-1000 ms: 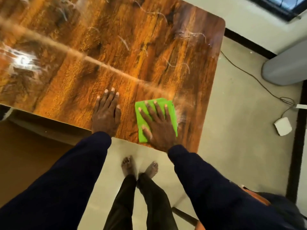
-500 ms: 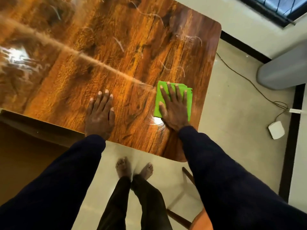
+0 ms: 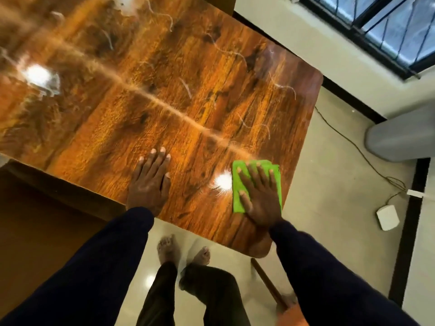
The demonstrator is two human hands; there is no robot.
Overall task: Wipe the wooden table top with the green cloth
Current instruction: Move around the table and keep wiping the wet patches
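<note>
The glossy wooden table top (image 3: 146,95) fills the upper left of the view, with pale streaks and light glare on it. A folded green cloth (image 3: 237,184) lies near the table's right edge, close to its near right corner. My right hand (image 3: 259,196) presses flat on the cloth with straight, spread fingers and covers most of it. My left hand (image 3: 149,182) rests flat on the bare wood near the front edge, a hand's width left of the cloth.
A chair leg (image 3: 268,283) and my bare feet (image 3: 183,252) are below the table's near corner. On the floor to the right lie a cable (image 3: 353,142), a white adapter (image 3: 387,217) and a grey object (image 3: 400,137). A barred window (image 3: 388,27) is at top right.
My right hand slid the cloth from near the front edge rightward toward the table's right edge, then a little back toward me. My left hand stayed planted on the wood.
</note>
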